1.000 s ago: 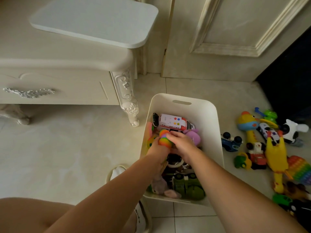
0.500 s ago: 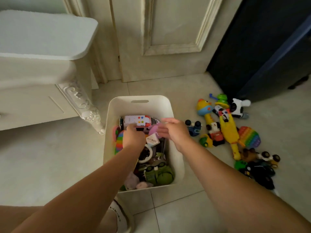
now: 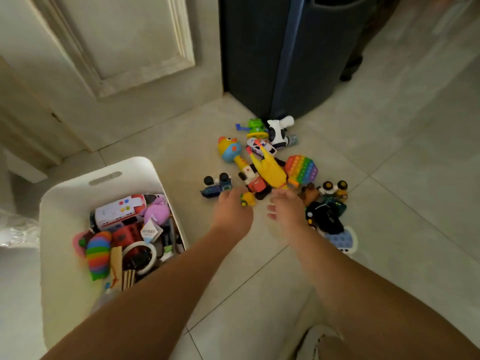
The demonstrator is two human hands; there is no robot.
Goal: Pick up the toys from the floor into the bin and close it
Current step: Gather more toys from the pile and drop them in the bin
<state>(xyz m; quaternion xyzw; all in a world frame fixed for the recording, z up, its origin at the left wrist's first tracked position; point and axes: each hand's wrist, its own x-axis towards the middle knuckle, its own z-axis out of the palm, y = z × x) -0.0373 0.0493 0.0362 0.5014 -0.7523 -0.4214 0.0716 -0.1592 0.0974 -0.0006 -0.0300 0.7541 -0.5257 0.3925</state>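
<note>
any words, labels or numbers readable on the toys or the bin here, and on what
None can be read.
White hang tag among the toys in the bin: dark print, too small and blurred to read.
White toy bus: coloured dots and faint markings, no legible text.
Small white car in the floor pile: markings too blurred to read.

No text can be read; print on the white tag (image 3: 150, 232) in the bin (image 3: 104, 172) is blurred.
</note>
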